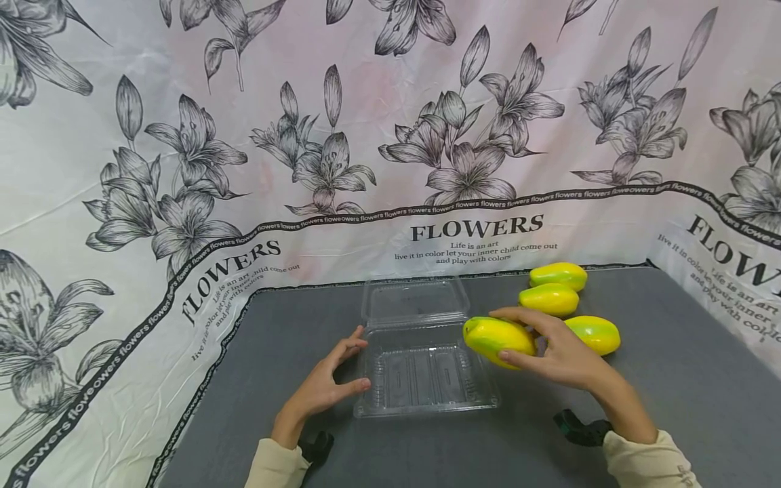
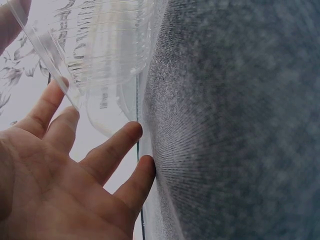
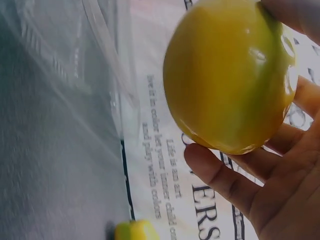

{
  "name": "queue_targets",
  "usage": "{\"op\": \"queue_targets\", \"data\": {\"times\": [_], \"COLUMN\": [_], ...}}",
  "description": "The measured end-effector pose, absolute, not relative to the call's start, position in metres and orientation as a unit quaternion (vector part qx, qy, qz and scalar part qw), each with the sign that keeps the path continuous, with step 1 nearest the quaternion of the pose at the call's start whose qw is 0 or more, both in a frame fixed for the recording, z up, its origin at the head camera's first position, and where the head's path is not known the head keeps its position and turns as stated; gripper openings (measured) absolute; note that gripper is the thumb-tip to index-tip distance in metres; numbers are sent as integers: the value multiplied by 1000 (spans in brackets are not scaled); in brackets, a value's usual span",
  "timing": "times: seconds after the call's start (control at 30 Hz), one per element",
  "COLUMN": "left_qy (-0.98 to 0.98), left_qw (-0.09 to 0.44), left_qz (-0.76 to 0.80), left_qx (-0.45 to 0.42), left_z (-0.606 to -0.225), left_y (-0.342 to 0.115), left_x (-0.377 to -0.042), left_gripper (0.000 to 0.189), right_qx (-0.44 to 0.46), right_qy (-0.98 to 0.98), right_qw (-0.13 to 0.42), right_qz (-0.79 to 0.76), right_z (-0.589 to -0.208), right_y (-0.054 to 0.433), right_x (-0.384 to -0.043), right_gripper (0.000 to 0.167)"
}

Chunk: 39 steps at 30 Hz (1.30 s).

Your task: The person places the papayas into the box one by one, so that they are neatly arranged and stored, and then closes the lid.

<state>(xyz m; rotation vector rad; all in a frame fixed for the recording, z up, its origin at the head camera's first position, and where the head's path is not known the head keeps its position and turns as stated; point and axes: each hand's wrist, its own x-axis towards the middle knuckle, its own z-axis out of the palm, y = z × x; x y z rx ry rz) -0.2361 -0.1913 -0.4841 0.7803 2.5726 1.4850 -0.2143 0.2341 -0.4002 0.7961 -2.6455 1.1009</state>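
From where I stand, the head view has the right hand (image 1: 558,349) right of centre, its fingers gripping a yellow-green fruit (image 1: 497,339) by the right edge of a clear container (image 1: 421,376), lid folded back, on the grey bench (image 1: 427,454); three more fruits (image 1: 549,299) lie to the right. In the left wrist view, the left hand (image 2: 70,160), lower left, spreads its fingers at the container's rim. In the right wrist view, the gripped fruit fills the upper right.

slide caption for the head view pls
Right hand holding a yellow-green fruit by an open clear container, left hand at its left edge.
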Motion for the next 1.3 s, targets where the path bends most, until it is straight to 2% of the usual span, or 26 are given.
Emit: {"op": "queue_targets", "data": {"times": [0.73, 1.3], "left_qy": [835, 840], "left_qw": [42, 41], "left_qz": [487, 483], "left_qx": [252, 244], "left_z": [-484, -485], "left_y": [-191, -191], "left_x": [-235, -236], "left_gripper": [67, 65], "right_qx": [307, 292], "right_qy": [-857, -851], "right_qw": [90, 75], "right_qz": [404, 430], "right_z": [-418, -424], "right_y": [172, 128], "right_x": [-231, -234], "right_gripper": [57, 59]}}
